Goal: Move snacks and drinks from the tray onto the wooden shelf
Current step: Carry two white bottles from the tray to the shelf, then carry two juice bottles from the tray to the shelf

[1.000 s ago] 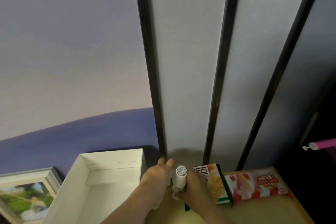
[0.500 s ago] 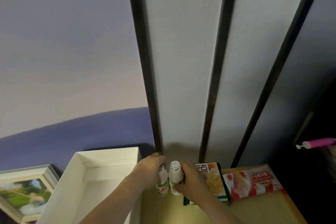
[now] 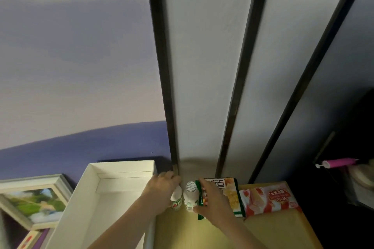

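Observation:
Two small white drink bottles stand side by side on the wooden shelf [image 3: 273, 230] near its back left corner. My left hand [image 3: 162, 190] curls over the top of the left bottle [image 3: 176, 201], hiding its cap. My right hand [image 3: 215, 200] holds the right bottle [image 3: 191, 196] from its right side, and that bottle's white cap shows. Right of the bottles lie a green snack packet [image 3: 231, 194], partly under my right hand, and a red wafer packet [image 3: 269, 198]. The white tray [image 3: 121, 170] sits left of the shelf, and the part of it in view holds nothing.
Dark vertical posts [image 3: 162, 66] rise from the shelf's back edge against a pale wall. A framed picture [image 3: 34, 200] leans at the lower left. A pink object [image 3: 340, 162] pokes out of the dark area right of the shelf.
Both hands have brought the two bottles down onto the shelf beside the green packet. The left bottle, hidden a second ago, now shows under my left hand.

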The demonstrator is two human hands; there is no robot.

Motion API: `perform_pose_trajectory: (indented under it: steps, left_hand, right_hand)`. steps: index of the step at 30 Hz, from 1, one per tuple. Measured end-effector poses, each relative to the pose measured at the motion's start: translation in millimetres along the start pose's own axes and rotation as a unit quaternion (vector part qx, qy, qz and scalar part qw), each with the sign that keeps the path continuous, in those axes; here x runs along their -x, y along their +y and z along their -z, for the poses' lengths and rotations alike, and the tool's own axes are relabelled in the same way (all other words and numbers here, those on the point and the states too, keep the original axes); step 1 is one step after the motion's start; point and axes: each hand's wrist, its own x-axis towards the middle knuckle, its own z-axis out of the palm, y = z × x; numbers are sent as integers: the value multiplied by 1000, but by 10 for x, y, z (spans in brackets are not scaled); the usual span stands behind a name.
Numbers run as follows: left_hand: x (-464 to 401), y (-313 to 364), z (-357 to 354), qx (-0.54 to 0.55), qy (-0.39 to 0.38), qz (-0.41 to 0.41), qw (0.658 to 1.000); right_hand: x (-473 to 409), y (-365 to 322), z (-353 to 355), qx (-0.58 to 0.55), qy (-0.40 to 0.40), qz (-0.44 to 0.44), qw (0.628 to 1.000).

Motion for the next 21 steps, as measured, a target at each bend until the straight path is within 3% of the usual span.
perform_pose_trajectory:
  steps: [8, 16, 21]
  left_hand:
    - [930, -45, 573, 265, 85, 59, 959]
    - [2403, -731, 784, 199, 67, 135, 968]
    - [3441, -1428, 568, 146, 54, 161, 975]
  right_hand:
    - [655, -256, 678, -29, 40, 39, 998]
    - [1392, -794, 979, 115, 77, 120, 983]
    - [1857, -1138, 603, 246, 102, 89, 960]
